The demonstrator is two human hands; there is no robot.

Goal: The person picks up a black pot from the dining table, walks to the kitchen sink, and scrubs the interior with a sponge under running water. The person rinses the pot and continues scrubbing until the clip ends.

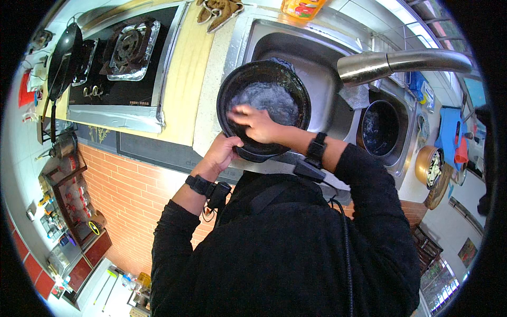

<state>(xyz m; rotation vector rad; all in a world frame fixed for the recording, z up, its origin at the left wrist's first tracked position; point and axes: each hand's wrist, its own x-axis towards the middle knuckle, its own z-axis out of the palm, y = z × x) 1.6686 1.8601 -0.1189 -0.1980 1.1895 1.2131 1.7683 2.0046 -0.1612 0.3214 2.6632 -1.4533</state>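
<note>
A round black pot (291,109) is tilted over the near left part of the steel sink (326,89), its mouth turned up towards me. My left hand (225,150) grips its near left rim, the thumb over the edge. Inside the pot, my right hand (257,125) lies low over the inner wall, its fingers blurred. Whether something is under those fingers is hidden. A whitish, foamy-looking patch covers part of the pot's inside. Above the sink's right side reaches a brushed metal faucet (364,68).
Right of the basin, a second dark pot (379,128) stands in a smaller sink bowl. Beyond it is a golden pot (425,162) holding pale pieces. Leftward are a gas hob (158,59) and a wok (63,59). Brown gloves or cloths (220,14) and an orange bottle (303,8) lie behind.
</note>
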